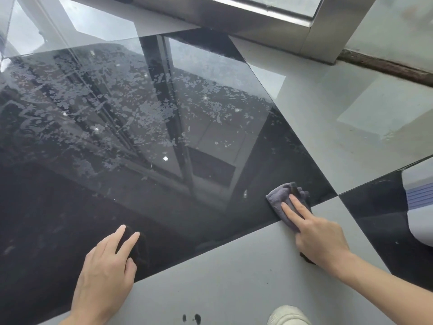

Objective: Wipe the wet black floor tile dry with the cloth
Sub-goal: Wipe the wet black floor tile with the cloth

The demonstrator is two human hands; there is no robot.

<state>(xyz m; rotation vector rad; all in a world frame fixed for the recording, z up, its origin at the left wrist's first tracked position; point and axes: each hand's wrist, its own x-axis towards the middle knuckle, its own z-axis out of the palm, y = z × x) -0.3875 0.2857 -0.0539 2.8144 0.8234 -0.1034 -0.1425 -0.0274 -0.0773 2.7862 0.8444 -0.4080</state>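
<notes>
Right hand (318, 233) presses the grey cloth (284, 202) flat with straight fingers at the black tile (164, 184) near corner; left hand (105, 270) rests open on the tile. Risk: water patches (131, 106) lie well beyond the cloth; a bracing palm may smear the dried gloss

A grey cloth (284, 202) is being pressed flat by the right hand (316, 233) at the black tile's (164, 137) corner, while the left hand (105, 273) is being rested on its near edge.
</notes>
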